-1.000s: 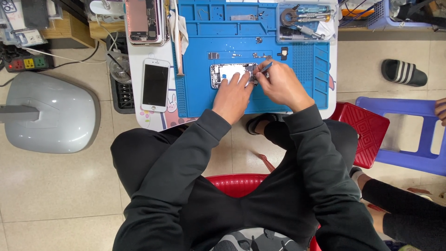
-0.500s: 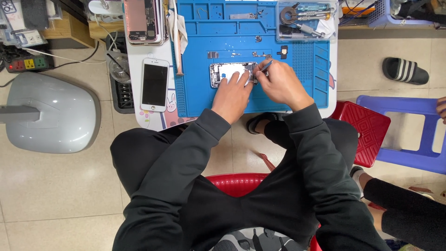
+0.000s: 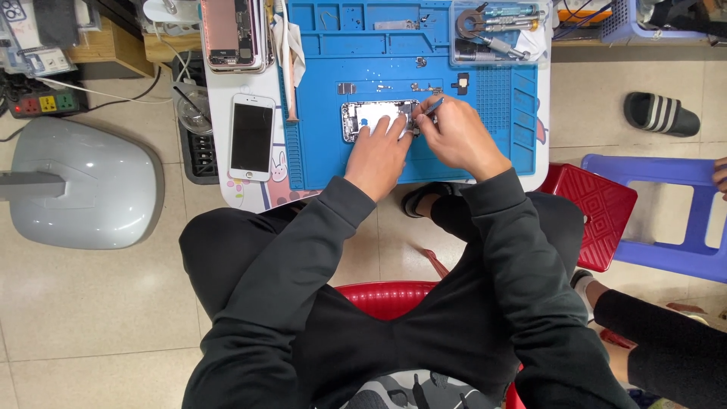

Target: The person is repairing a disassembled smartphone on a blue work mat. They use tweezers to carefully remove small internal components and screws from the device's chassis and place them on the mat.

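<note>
View: head camera, the only one.
Position: above the seated person, well up.
Facing: straight down onto the blue work mat (image 3: pixel 409 91), lap and tiled floor (image 3: pixel 91 303).
Shared: nothing; single view.

A bright blue rubber work mat (image 3: pixel 492 129) fills the upper centre. Left of it lies a white-framed, black-screened phone (image 3: pixel 251 137). A black-and-white striped slide sandal (image 3: pixel 661 114) sits upper right, above a red grid-patterned plastic stool (image 3: pixel 598 212).

A white smartphone with a dark, blank rectangular screen (image 3: pixel 251 137) lay left of the blue mat. Far top-left sat some white printed packets (image 3: pixel 38 57), too blurry to make out.
</note>
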